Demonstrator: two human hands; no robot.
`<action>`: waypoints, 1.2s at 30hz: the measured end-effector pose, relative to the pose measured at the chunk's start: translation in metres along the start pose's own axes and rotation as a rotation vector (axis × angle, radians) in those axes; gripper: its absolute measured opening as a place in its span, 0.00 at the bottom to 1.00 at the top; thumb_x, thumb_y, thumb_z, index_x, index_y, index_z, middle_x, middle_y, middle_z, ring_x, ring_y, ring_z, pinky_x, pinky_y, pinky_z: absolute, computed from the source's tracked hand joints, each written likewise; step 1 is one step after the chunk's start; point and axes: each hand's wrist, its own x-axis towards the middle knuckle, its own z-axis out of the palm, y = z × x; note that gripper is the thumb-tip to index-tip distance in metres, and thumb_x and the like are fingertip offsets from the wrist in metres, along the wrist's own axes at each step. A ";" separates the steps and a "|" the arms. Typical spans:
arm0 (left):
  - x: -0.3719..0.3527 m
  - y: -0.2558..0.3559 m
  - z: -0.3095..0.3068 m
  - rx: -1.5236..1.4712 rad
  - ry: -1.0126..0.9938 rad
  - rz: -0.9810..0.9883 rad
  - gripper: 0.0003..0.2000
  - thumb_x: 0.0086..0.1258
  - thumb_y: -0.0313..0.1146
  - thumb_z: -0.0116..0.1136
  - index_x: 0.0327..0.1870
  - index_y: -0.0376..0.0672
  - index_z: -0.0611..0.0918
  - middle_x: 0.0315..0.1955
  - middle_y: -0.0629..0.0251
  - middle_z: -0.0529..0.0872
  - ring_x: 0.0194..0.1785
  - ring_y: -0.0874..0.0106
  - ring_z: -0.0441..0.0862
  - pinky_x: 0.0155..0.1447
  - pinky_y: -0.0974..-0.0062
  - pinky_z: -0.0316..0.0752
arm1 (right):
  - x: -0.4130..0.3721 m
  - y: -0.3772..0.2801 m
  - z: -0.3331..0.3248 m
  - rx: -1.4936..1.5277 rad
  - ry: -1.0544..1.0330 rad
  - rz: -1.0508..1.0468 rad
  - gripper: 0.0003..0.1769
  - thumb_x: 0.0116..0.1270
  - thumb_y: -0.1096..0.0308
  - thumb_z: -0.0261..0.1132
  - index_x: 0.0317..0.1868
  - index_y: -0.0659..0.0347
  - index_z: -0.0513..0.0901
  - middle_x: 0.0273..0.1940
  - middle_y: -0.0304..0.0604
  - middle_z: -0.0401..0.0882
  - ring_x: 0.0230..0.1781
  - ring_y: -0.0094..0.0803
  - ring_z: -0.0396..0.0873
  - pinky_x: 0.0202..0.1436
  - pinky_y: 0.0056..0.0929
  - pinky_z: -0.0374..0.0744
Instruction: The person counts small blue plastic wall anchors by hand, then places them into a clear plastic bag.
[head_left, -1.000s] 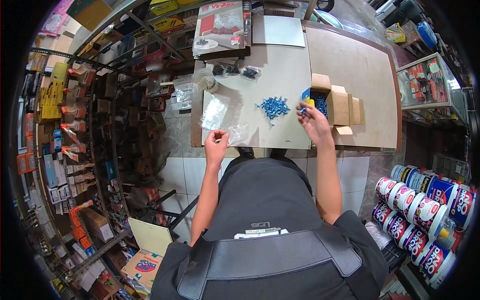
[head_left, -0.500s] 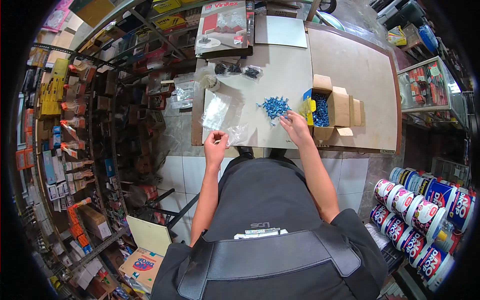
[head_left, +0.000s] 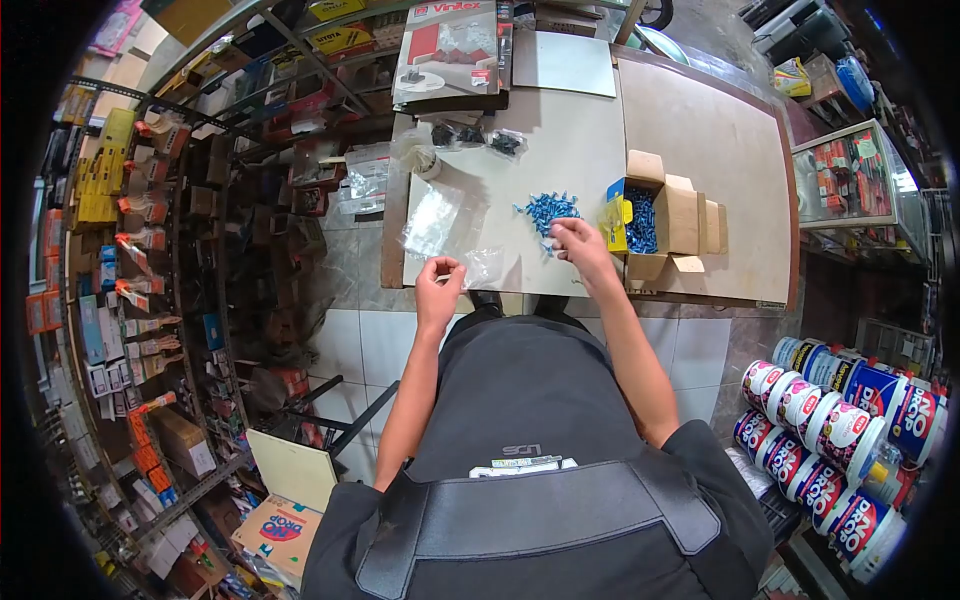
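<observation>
At the table's front edge, my left hand (head_left: 438, 290) is closed, with thumb and fingertips pinching a small clear plastic bag (head_left: 486, 266). The bag hangs out to the right of the fingers. My right hand (head_left: 582, 252) is at the near right side of a loose pile of small blue plug-like pieces (head_left: 548, 207). Its fingers are curled and pressed together; whatever lies between them is hidden. To its right, an opened cardboard box (head_left: 684, 218) lies on its side, with many more blue pieces (head_left: 640, 220) showing at its mouth.
Flat clear plastic bags (head_left: 432, 222) lie on the table's left part, near a small tub (head_left: 424, 162) and bags of black parts (head_left: 506, 144). A Vinilex box (head_left: 450, 55) stands at the back. Shelving (head_left: 170, 300) rises on the left; paint pails (head_left: 840, 430) are stacked at right.
My right hand has moved slightly left and its spread fingers have closed beside the blue pile. My left hand has shifted a little to the right with the clear bag.
</observation>
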 end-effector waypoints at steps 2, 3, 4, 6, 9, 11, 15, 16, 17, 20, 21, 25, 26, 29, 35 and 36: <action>0.000 0.000 0.005 0.007 -0.007 0.016 0.07 0.70 0.26 0.65 0.45 0.37 0.81 0.38 0.66 0.82 0.36 0.79 0.80 0.38 0.79 0.81 | -0.007 0.000 0.013 -0.073 -0.047 -0.039 0.19 0.71 0.57 0.69 0.52 0.64 0.82 0.43 0.40 0.83 0.39 0.26 0.78 0.46 0.28 0.78; 0.001 0.001 0.007 0.073 -0.035 0.048 0.07 0.70 0.26 0.65 0.45 0.36 0.80 0.38 0.66 0.82 0.37 0.79 0.81 0.39 0.79 0.82 | -0.011 0.001 0.022 -0.183 -0.097 -0.115 0.22 0.69 0.55 0.71 0.52 0.64 0.81 0.43 0.41 0.82 0.39 0.27 0.78 0.46 0.28 0.78; 0.002 0.001 0.009 0.138 -0.063 0.079 0.08 0.70 0.26 0.65 0.45 0.36 0.80 0.39 0.66 0.82 0.37 0.78 0.82 0.40 0.79 0.83 | -0.014 0.001 0.032 -0.293 -0.148 -0.191 0.25 0.66 0.53 0.74 0.52 0.64 0.80 0.43 0.42 0.81 0.39 0.27 0.78 0.46 0.29 0.78; -0.001 0.011 0.017 0.160 -0.077 0.112 0.08 0.70 0.26 0.65 0.45 0.36 0.80 0.37 0.67 0.83 0.36 0.79 0.83 0.39 0.78 0.81 | -0.029 -0.007 0.051 -0.365 -0.150 -0.187 0.28 0.63 0.52 0.76 0.52 0.64 0.78 0.42 0.43 0.80 0.39 0.29 0.78 0.46 0.31 0.78; -0.010 0.034 0.029 0.290 -0.092 0.238 0.07 0.69 0.27 0.65 0.42 0.35 0.80 0.34 0.58 0.86 0.33 0.73 0.87 0.37 0.75 0.80 | -0.029 -0.004 0.061 -0.521 -0.123 -0.250 0.31 0.59 0.51 0.78 0.52 0.64 0.76 0.42 0.47 0.78 0.40 0.34 0.77 0.46 0.34 0.78; -0.012 0.040 0.032 0.329 -0.100 0.293 0.07 0.69 0.26 0.65 0.42 0.35 0.80 0.35 0.58 0.85 0.32 0.72 0.87 0.37 0.73 0.80 | -0.027 -0.002 0.064 -0.606 -0.097 -0.316 0.33 0.57 0.51 0.79 0.53 0.64 0.75 0.43 0.49 0.77 0.41 0.37 0.77 0.47 0.35 0.78; -0.013 0.043 0.031 0.399 -0.123 0.401 0.06 0.68 0.24 0.64 0.43 0.35 0.79 0.36 0.57 0.83 0.31 0.66 0.85 0.37 0.69 0.80 | -0.030 -0.008 0.069 -0.593 -0.080 -0.321 0.33 0.55 0.52 0.78 0.52 0.64 0.75 0.42 0.50 0.77 0.42 0.40 0.77 0.47 0.37 0.78; -0.012 0.042 0.029 0.409 -0.131 0.435 0.07 0.68 0.24 0.63 0.43 0.36 0.79 0.36 0.57 0.82 0.32 0.65 0.85 0.38 0.68 0.80 | -0.030 -0.009 0.071 -0.604 -0.067 -0.318 0.33 0.54 0.52 0.78 0.52 0.63 0.75 0.42 0.49 0.78 0.42 0.39 0.77 0.47 0.37 0.78; -0.011 0.042 0.027 0.408 -0.131 0.434 0.07 0.68 0.24 0.63 0.43 0.36 0.79 0.36 0.57 0.82 0.32 0.65 0.85 0.38 0.68 0.80 | -0.032 -0.009 0.075 -0.605 -0.067 -0.317 0.33 0.54 0.52 0.78 0.52 0.63 0.75 0.42 0.49 0.78 0.42 0.39 0.77 0.47 0.37 0.78; -0.010 0.041 0.021 0.465 -0.161 0.459 0.07 0.67 0.23 0.63 0.43 0.36 0.78 0.35 0.56 0.81 0.33 0.63 0.84 0.39 0.66 0.79 | -0.035 -0.006 0.085 -0.572 -0.058 -0.312 0.28 0.56 0.58 0.76 0.51 0.63 0.75 0.41 0.48 0.78 0.40 0.38 0.78 0.45 0.37 0.78; -0.010 0.040 0.019 0.449 -0.162 0.461 0.07 0.67 0.23 0.62 0.44 0.36 0.78 0.35 0.56 0.81 0.34 0.62 0.83 0.39 0.66 0.79 | -0.035 -0.005 0.088 -0.578 -0.031 -0.312 0.24 0.57 0.63 0.74 0.50 0.63 0.75 0.40 0.48 0.77 0.38 0.39 0.78 0.44 0.37 0.79; -0.009 0.039 0.012 0.442 -0.180 0.494 0.08 0.67 0.21 0.63 0.44 0.36 0.78 0.36 0.57 0.81 0.32 0.67 0.84 0.39 0.70 0.80 | -0.037 -0.002 0.097 -0.623 0.088 -0.327 0.17 0.57 0.75 0.67 0.47 0.63 0.75 0.38 0.48 0.76 0.34 0.40 0.78 0.40 0.37 0.79; -0.008 0.038 0.010 0.442 -0.181 0.494 0.08 0.67 0.21 0.63 0.44 0.36 0.78 0.36 0.57 0.81 0.32 0.67 0.84 0.39 0.70 0.80 | -0.037 -0.001 0.102 -0.622 0.090 -0.326 0.17 0.57 0.75 0.67 0.47 0.63 0.75 0.38 0.48 0.76 0.34 0.40 0.78 0.40 0.37 0.79; -0.006 0.037 0.005 0.494 -0.206 0.564 0.09 0.66 0.20 0.62 0.45 0.36 0.78 0.37 0.57 0.79 0.32 0.66 0.83 0.39 0.69 0.79 | -0.040 -0.001 0.114 -0.621 0.144 -0.434 0.16 0.57 0.77 0.66 0.47 0.63 0.75 0.38 0.50 0.75 0.36 0.42 0.77 0.41 0.38 0.78; 0.004 0.034 -0.014 0.461 -0.230 0.560 0.10 0.64 0.19 0.61 0.45 0.38 0.78 0.39 0.57 0.78 0.32 0.64 0.82 0.39 0.67 0.78 | -0.037 0.006 0.129 -0.632 0.129 -0.496 0.17 0.54 0.81 0.64 0.46 0.64 0.75 0.41 0.51 0.74 0.41 0.44 0.76 0.42 0.38 0.78; 0.004 0.034 -0.017 0.489 -0.263 0.559 0.10 0.64 0.19 0.60 0.45 0.39 0.78 0.40 0.56 0.77 0.34 0.60 0.82 0.38 0.64 0.79 | -0.037 0.005 0.133 -0.599 0.167 -0.477 0.17 0.54 0.82 0.63 0.46 0.64 0.75 0.40 0.51 0.74 0.41 0.43 0.76 0.42 0.38 0.78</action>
